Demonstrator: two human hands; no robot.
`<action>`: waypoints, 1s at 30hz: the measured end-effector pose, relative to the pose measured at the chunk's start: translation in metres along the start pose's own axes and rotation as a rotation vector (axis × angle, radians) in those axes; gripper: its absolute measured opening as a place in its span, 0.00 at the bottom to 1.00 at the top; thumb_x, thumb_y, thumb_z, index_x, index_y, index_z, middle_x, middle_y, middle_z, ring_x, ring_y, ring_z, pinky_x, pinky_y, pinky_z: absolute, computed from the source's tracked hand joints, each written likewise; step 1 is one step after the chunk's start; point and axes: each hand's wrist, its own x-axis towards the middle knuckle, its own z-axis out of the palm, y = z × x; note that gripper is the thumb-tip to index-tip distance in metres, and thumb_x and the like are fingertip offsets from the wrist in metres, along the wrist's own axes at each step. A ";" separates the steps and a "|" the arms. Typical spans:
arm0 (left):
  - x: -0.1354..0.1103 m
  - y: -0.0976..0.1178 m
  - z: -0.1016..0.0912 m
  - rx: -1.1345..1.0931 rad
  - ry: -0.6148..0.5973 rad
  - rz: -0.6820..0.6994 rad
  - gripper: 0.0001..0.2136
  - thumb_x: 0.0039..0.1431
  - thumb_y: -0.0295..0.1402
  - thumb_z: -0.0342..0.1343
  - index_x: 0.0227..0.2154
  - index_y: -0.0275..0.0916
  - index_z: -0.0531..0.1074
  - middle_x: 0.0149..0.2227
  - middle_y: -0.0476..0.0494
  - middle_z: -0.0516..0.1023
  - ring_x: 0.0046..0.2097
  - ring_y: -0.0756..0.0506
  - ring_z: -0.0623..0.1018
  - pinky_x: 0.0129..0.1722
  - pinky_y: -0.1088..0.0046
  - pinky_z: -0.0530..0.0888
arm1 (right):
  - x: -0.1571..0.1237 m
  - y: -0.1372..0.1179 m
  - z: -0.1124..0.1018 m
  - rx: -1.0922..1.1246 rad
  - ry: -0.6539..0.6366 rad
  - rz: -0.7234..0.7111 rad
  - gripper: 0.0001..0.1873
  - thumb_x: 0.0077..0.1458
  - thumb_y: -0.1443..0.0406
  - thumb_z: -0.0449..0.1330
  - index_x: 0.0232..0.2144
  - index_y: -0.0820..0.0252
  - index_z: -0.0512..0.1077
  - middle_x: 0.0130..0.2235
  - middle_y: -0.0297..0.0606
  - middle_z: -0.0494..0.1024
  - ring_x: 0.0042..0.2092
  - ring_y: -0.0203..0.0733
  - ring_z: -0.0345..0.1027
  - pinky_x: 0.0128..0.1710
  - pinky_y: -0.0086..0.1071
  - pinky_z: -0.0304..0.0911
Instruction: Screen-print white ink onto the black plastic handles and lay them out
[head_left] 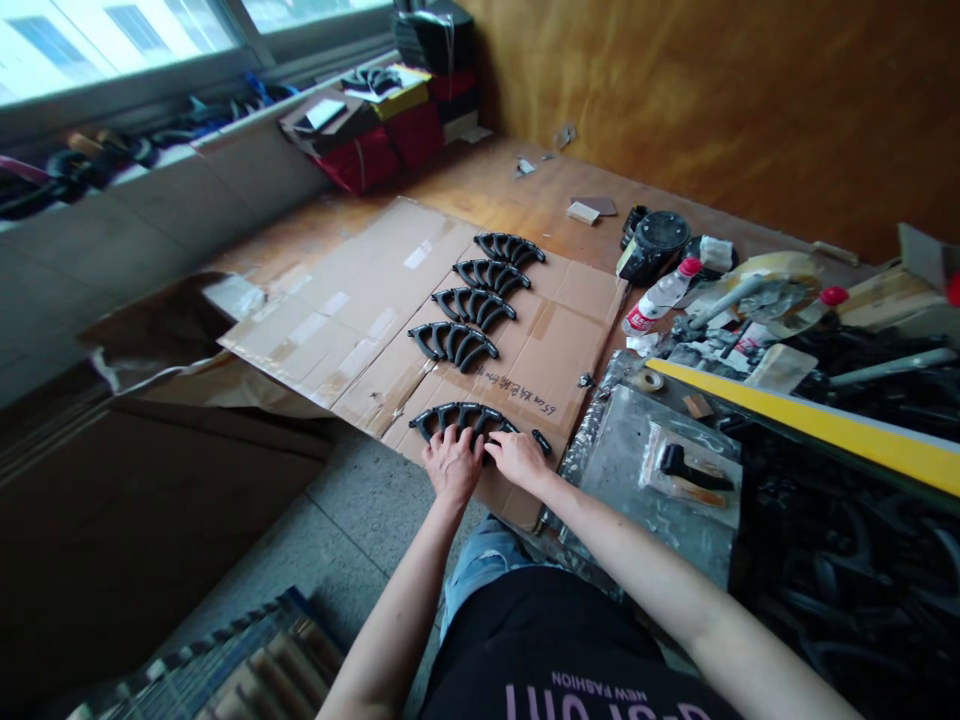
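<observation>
Nearest to me on the flattened cardboard (566, 310) lies a fan-shaped row of black curved handle-like pieces (448, 410). My left hand (452, 465) reaches over its near side, with bent fingers closed on the pieces. Beside it, my right hand (519, 458) has its thumb and fingers pinched on the right part of this row; the exact grip is partly hidden. A short loose black piece (541, 442) lies just right of my right hand. Farther back, several similar fan-shaped rows of black pieces (454, 343) are lined up on the cardboard.
At the right stand a bottle with a red cap (651, 305), tape rolls and clutter. A grey board (622, 455) carries a bagged black part (694, 470). Beyond a yellow-edged strip (810, 415) is a dark heap of black parts (847, 560). Red boxes (367, 155) stand by the window.
</observation>
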 end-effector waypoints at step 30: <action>0.049 -0.031 -0.011 -0.310 0.214 0.282 0.32 0.58 0.52 0.50 0.57 0.33 0.65 0.63 0.25 0.63 0.65 0.31 0.61 0.63 0.50 0.59 | -0.245 0.180 -0.068 0.253 0.754 0.409 0.13 0.62 0.67 0.55 0.45 0.56 0.76 0.45 0.40 0.81 0.47 0.45 0.74 0.50 0.39 0.68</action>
